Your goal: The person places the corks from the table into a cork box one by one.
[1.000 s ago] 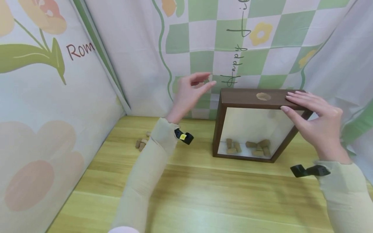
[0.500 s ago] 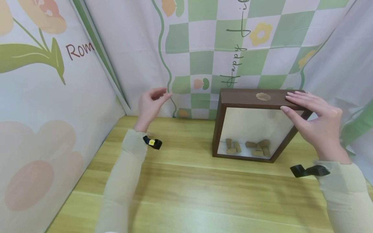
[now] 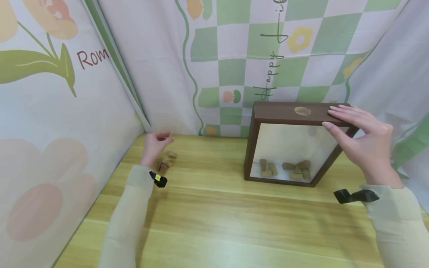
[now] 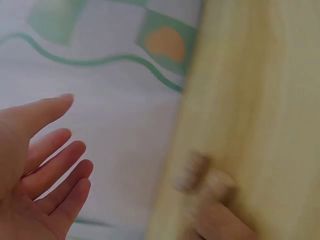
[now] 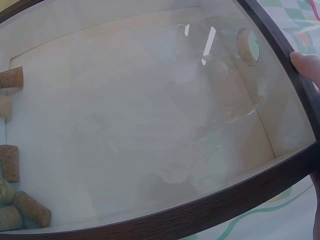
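Corks (image 3: 166, 163) lie loose near the table's (image 3: 214, 223) far left corner; others sit inside the upright box (image 3: 289, 143), along its bottom. Left hand (image 3: 155, 146): near the loose corks, fingers slightly parted. Right hand (image 3: 368, 141): on the box's top right corner, thumb spread.

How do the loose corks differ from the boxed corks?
The loose corks lie on the tabletop; the boxed corks are inside the box, behind its clear front. The loose corks are nearest the left hand; the boxed corks, the right hand. Both are brownish and stubby.
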Demonstrator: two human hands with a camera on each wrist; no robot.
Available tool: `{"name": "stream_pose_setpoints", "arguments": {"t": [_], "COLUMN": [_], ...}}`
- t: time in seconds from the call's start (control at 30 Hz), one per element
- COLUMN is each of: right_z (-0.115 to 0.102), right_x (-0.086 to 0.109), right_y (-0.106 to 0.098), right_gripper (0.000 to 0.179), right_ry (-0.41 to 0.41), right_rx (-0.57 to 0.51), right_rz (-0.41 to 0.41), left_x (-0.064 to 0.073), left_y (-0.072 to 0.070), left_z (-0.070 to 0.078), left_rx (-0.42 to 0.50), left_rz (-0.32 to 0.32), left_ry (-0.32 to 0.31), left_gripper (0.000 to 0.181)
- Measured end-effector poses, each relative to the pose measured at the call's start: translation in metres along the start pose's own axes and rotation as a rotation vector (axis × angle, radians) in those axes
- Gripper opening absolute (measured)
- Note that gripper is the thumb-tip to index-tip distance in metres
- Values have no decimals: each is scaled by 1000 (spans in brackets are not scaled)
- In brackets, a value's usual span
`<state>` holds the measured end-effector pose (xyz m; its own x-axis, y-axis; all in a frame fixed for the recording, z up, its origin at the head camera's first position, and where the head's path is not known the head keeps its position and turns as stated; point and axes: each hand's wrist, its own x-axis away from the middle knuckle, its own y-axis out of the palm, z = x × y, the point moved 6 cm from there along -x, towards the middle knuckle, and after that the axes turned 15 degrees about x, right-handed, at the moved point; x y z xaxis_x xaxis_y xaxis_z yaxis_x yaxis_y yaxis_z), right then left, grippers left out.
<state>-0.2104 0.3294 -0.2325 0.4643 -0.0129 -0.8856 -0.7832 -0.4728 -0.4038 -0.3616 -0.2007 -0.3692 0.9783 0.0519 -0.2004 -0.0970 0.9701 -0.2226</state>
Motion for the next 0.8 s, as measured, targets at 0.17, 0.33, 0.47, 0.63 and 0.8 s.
{"name": "stream_pose_setpoints", "arguments": {"t": [0.17, 0.33, 0.47, 0.63, 0.8], "right_z": [-7, -9, -7, -4, -1], "right_x": [-1, -1, -1, -1, 0], "right_y": [-2, -3, -3, -2, -1], "right_gripper": [28, 28, 28, 28, 28], "right_ry": [7, 8, 11, 17, 13], "right_rx": [-16, -10, -10, -6, -3], "right_rz": [8, 7, 2, -1, -1], "left_x": [5, 6, 5, 2, 2], "left_y": [-1, 0, 3, 5, 6], "left_z": [-35, -57, -66, -71, -76], "left_rx": [99, 44, -24, -36, 22], "left_rz": [-65, -140, -200, -203, -179], "left_ry": [-145, -199, -200, -215, -284], "left_gripper": [45, 49, 46, 38, 35]}}
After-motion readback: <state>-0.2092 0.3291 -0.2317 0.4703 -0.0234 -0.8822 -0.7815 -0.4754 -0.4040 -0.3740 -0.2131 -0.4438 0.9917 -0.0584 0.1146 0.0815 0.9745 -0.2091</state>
